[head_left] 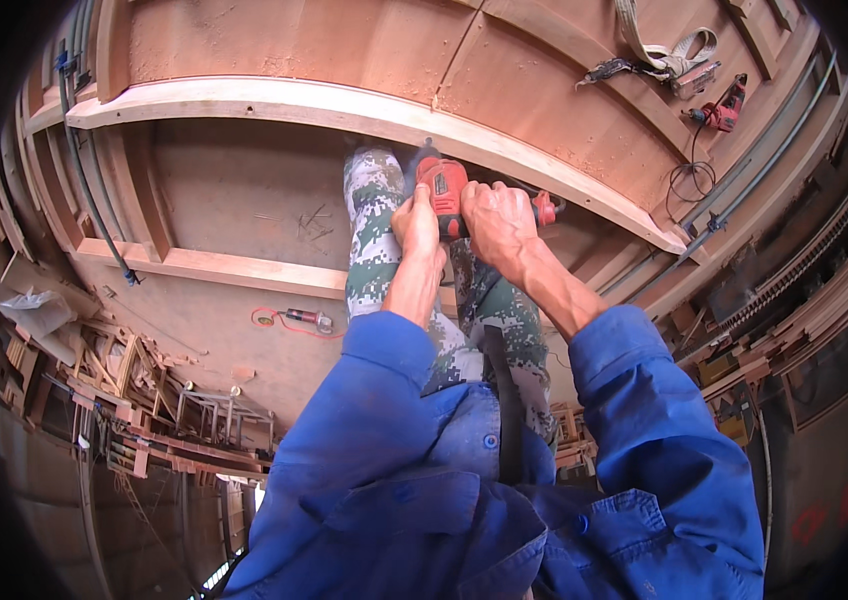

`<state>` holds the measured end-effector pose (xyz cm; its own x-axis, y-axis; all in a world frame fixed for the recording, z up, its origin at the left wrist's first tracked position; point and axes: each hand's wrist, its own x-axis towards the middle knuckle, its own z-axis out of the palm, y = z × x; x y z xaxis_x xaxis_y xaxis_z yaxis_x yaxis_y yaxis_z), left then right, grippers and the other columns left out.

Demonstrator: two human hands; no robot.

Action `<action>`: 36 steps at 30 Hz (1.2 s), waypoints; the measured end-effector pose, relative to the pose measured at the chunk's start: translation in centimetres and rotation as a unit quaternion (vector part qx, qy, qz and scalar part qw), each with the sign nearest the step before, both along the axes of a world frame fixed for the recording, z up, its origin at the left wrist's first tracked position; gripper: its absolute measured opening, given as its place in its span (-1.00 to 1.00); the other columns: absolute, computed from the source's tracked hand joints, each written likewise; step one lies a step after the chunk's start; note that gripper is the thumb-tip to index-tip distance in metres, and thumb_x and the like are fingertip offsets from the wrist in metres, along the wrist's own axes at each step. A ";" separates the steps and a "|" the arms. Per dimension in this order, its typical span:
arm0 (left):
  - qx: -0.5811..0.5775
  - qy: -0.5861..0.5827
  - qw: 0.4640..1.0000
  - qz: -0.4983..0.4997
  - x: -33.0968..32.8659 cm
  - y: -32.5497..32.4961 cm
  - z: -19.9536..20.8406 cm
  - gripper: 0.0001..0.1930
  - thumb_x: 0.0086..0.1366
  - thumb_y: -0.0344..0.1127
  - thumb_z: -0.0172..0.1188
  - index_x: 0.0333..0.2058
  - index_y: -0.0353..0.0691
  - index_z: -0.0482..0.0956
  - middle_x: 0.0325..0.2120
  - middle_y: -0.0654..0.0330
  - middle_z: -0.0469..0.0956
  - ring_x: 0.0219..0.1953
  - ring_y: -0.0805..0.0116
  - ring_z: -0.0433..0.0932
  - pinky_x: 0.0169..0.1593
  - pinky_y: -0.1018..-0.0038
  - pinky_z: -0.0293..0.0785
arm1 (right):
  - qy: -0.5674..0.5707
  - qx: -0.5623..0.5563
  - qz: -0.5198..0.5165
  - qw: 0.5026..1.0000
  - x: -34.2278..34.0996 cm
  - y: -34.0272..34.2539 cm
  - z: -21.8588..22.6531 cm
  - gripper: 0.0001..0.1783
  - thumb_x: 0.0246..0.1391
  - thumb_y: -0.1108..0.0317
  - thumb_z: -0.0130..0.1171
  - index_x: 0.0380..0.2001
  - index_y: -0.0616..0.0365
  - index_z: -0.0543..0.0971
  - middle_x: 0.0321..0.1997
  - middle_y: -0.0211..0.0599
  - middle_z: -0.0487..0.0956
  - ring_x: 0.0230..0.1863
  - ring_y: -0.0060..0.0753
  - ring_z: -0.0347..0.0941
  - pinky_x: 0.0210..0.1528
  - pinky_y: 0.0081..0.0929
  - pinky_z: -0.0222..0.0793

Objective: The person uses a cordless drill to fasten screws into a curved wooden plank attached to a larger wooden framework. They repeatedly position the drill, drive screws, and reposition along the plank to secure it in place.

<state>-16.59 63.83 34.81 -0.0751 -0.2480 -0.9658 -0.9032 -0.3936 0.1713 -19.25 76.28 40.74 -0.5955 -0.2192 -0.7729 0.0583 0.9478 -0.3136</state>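
A red and black power drill [448, 187] is held between both my hands over my camouflage trousers. My left hand [419, 232] is closed against the near left side of its body. My right hand [500, 222] wraps round its right part, and the red rear end sticks out beyond my fingers. The drill's front points away from me and meets, or nearly meets, the near side of a long, pale wooden beam [344, 112]; the exact contact is too small to tell. Small holes show along that beam, and wood shavings lie on the panel behind it.
A second red power tool [724, 108] with a black cord and a webbing strap [679, 60] lie on the panel at far right. Bar clamps [94, 165] grip the frame. A lower rail [234, 268] crosses nearer me. Another corded tool [306, 319] lies on the floor.
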 end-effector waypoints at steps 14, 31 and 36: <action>-0.011 -0.028 0.999 0.045 -0.5 1.1 -4.8 -0.65 0.34 -0.15 0.12 -0.16 -0.39 0.52 -0.30 0.11 0.57 -0.34 0.25 0.59 -0.28 0.23 0.59 | -0.034 0.006 0.141 0.989 -2.9 0.4 -4.0 -0.78 -0.15 0.39 0.24 -0.35 0.19 0.62 -0.37 -0.15 0.65 -0.30 -0.14 0.65 -0.28 -0.25 0.53; -0.073 -0.065 0.992 0.079 -2.0 2.0 -2.9 -0.69 0.28 -0.22 0.13 -0.38 -0.44 0.62 -0.40 0.12 0.61 -0.45 0.34 0.56 -0.34 0.35 0.52 | -0.059 0.018 0.126 0.990 -3.6 0.1 -3.7 -0.77 -0.18 0.41 0.26 -0.35 0.20 0.62 -0.38 -0.10 0.67 -0.27 -0.11 0.65 -0.25 -0.27 0.54; -0.075 -0.055 0.991 0.095 -1.9 2.1 -3.1 -0.69 0.28 -0.22 0.13 -0.36 -0.44 0.62 -0.39 0.11 0.61 -0.43 0.33 0.58 -0.33 0.36 0.52 | -0.062 0.014 0.124 0.990 -4.1 0.1 -3.3 -0.76 -0.18 0.40 0.28 -0.35 0.22 0.62 -0.37 -0.10 0.67 -0.25 -0.12 0.65 -0.22 -0.27 0.54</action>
